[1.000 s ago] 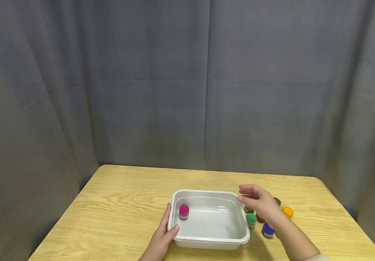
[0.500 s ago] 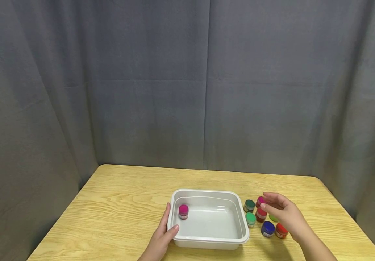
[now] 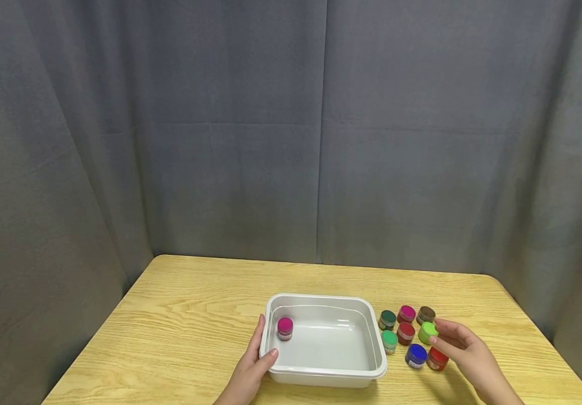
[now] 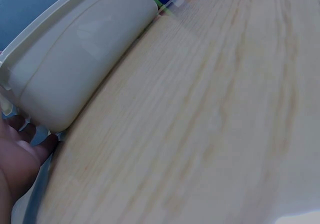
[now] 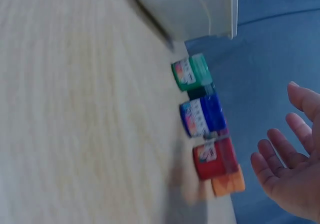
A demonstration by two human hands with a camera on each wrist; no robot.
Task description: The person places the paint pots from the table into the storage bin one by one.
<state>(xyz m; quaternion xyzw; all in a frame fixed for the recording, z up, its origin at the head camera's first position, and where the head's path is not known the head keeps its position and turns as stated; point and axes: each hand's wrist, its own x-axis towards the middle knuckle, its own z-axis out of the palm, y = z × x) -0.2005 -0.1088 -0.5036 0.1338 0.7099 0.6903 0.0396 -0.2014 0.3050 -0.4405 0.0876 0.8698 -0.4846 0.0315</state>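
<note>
A white plastic tub (image 3: 328,372) stands on the table with one magenta-lidded paint jar (image 3: 285,329) inside, near its left wall. My left hand (image 3: 250,368) holds the tub's left side, thumb over the rim and fingers along the outside. Right of the tub is a cluster of small paint jars: dark green (image 3: 387,320), green (image 3: 389,341), magenta (image 3: 406,314), dark red (image 3: 405,333), brown (image 3: 426,315), lime green (image 3: 428,332), blue (image 3: 416,356) and red (image 3: 437,359). My right hand (image 3: 465,351) hovers beside the lime and red jars, fingers loosely bent and holding nothing. An orange jar (image 5: 229,182) shows in the right wrist view.
The wooden table (image 3: 189,320) extends left of the tub and behind it. Grey curtains (image 3: 235,169) hang around the table's back and sides.
My right hand has moved right, from the tub's right rim across the jars to their right side, uncovering several of them. The left hand and tub have stayed in place.
</note>
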